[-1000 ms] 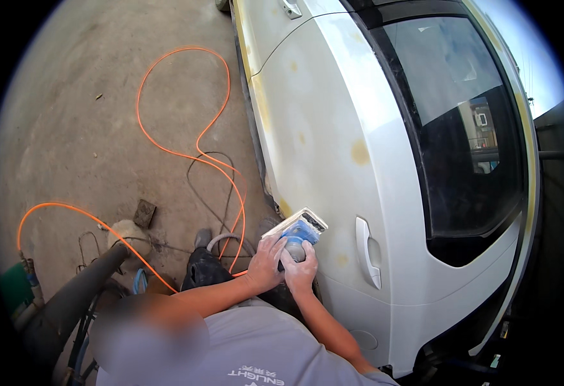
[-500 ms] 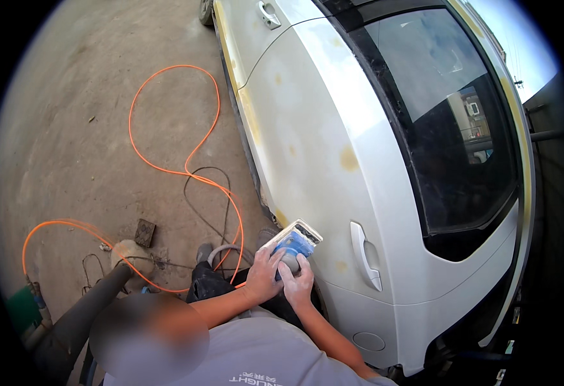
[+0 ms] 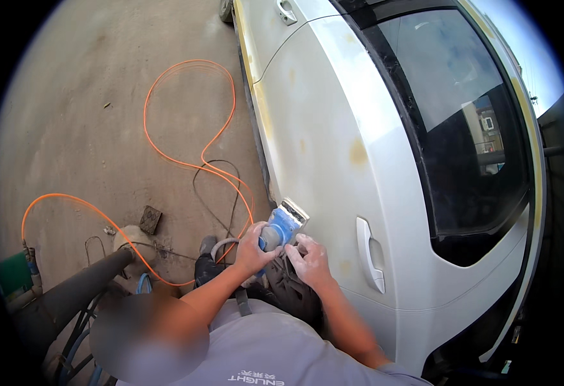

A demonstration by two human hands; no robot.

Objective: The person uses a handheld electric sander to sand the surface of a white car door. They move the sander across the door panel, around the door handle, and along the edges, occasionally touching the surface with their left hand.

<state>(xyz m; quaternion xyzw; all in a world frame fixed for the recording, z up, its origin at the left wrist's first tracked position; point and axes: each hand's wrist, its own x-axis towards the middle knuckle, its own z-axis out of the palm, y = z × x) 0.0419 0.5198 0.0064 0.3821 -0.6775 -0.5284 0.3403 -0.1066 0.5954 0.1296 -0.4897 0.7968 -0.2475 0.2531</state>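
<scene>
A blue power sander (image 3: 286,222) with a pale rectangular pad is in front of me, close to the car's lower side. My left hand (image 3: 254,251) is wrapped round its rounded grey-and-blue body. Just right of the sander is my right hand (image 3: 311,262), its thumb and bent fingers apart, with nothing visible in them. Whether its thumb still touches the tool I cannot tell. White dust coats both hands. Beyond them stretches the pale car door (image 3: 314,167), which has yellowish patches and a white door handle (image 3: 367,257).
An orange hose (image 3: 145,116) loops over the concrete floor (image 3: 82,141) at left. A dark cable (image 3: 196,186) crosses beneath it. Nearer stand a dark block (image 3: 151,219) and a thick dark pole (image 3: 82,289). The car's dark side window (image 3: 472,167) is at right.
The sander has moved left relative to the door, with my left hand round its body. My right hand has come off the top of the sander to its right side. My view has shifted slightly.
</scene>
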